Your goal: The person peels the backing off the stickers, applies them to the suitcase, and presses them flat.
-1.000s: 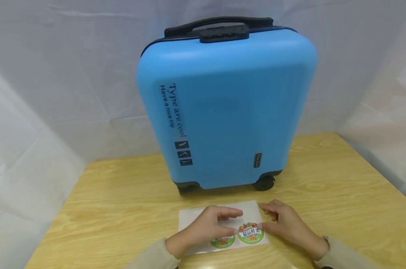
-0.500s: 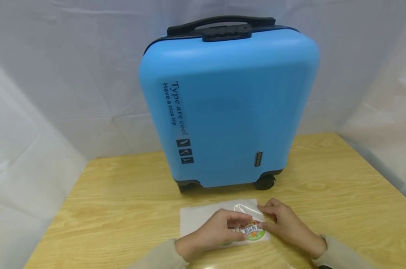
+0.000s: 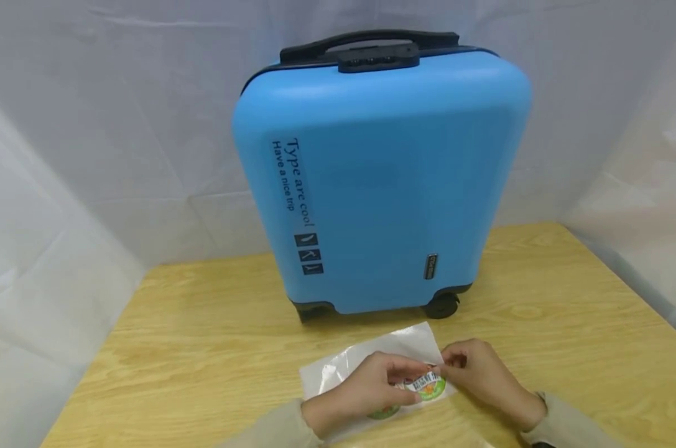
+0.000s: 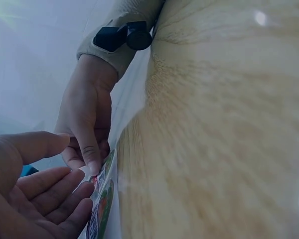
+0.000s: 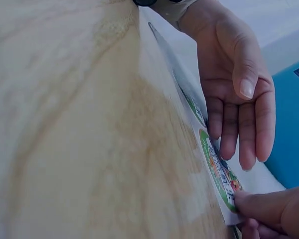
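A white, glossy sticker sheet (image 3: 407, 342) lies at a slant in front of the suitcase, in the head view. It carries round green-rimmed stickers with printed characters; the right one (image 3: 430, 389) shows largely, while the left one (image 3: 385, 413) is mostly covered by a hand. My right hand (image 3: 486, 378) pinches the sheet's right edge between thumb and fingers, beside the right sticker. Fingers relaxed and extended, my left hand (image 3: 365, 389) hovers over the sheet. The left wrist view shows its loose fingers (image 4: 57, 199) holding nothing, close to the sheet.
A blue suitcase (image 3: 382, 186) with a black top handle (image 3: 371, 40) and dark wheels stands upright behind the sheet. Beneath is a wood-grain table (image 3: 203, 323). White sheeting (image 3: 119, 124) hangs behind and at both sides.
The sheet has turned, its right part swinging away from me and its left part toward me. My left hand has shifted right; the right hand's fingers have closed in on the edge.
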Demonstrator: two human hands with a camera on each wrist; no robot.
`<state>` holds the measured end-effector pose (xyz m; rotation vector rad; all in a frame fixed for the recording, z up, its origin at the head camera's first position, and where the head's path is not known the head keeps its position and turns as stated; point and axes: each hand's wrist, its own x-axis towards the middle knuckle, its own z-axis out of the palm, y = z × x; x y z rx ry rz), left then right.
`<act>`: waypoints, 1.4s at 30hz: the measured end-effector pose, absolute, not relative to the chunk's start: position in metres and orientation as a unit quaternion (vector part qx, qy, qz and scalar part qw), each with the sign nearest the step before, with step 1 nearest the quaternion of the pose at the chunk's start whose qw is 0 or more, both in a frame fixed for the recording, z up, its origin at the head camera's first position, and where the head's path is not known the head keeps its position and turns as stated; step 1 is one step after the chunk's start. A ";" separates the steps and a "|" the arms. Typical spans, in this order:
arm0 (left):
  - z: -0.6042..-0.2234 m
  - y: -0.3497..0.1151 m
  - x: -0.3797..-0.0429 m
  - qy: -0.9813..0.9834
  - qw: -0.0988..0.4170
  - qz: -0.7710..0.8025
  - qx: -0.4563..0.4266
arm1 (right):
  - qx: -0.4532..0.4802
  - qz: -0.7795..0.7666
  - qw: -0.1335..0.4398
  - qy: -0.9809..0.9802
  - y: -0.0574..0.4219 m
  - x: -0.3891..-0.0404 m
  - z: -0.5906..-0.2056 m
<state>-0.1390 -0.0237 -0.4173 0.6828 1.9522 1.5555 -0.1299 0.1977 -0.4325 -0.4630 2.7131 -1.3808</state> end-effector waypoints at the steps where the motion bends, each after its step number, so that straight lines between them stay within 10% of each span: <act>1: -0.418 -0.023 -0.139 0.726 0.270 0.578 0.255 | -0.146 -0.458 0.040 0.876 0.198 -0.130 -0.432; 22: -0.409 -0.030 -0.144 0.768 0.228 0.557 0.220 | -0.085 -0.742 0.261 0.612 0.197 -0.131 -0.430; 42: -0.411 -0.041 -0.141 0.770 0.182 0.569 0.223 | -0.129 -0.750 0.265 0.592 0.180 -0.132 -0.428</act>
